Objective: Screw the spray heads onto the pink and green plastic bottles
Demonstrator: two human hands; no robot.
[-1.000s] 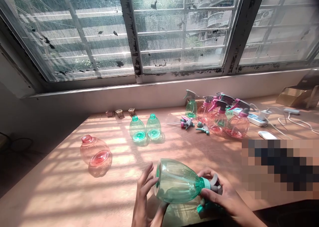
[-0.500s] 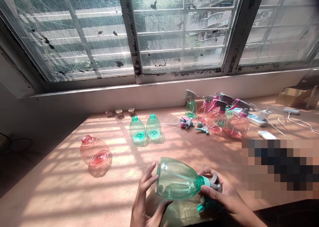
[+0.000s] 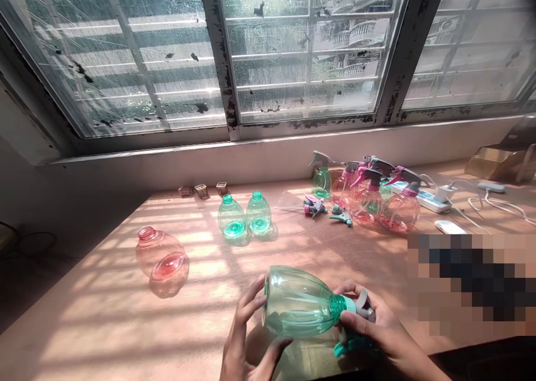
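Note:
A see-through green spray bottle (image 3: 299,303) lies sideways in the air above the near part of the table, its base to the left. My left hand (image 3: 247,336) cups the base end, fingers against the bottom and thumb underneath. At the neck, my right hand (image 3: 377,319) pinches the light green collar (image 3: 348,304) of the grey and green trigger head. Some fingers of that hand are hidden behind the head. Two green bottles without heads, one (image 3: 231,219) beside the other (image 3: 258,213), stand further back. A pink bottle without a head (image 3: 161,252) sits at the left.
Loose trigger heads (image 3: 315,207) lie at mid-table. Behind them to the right stand several pink and green spray bottles (image 3: 366,202), near a white power strip (image 3: 433,201) with cables. Small ornate blocks (image 3: 201,191) line the back edge below the window. A blurred patch (image 3: 473,280) covers the right side.
Almost nothing differs. Both hands keep the bottle in the same pose, and the whole view has shifted very slightly.

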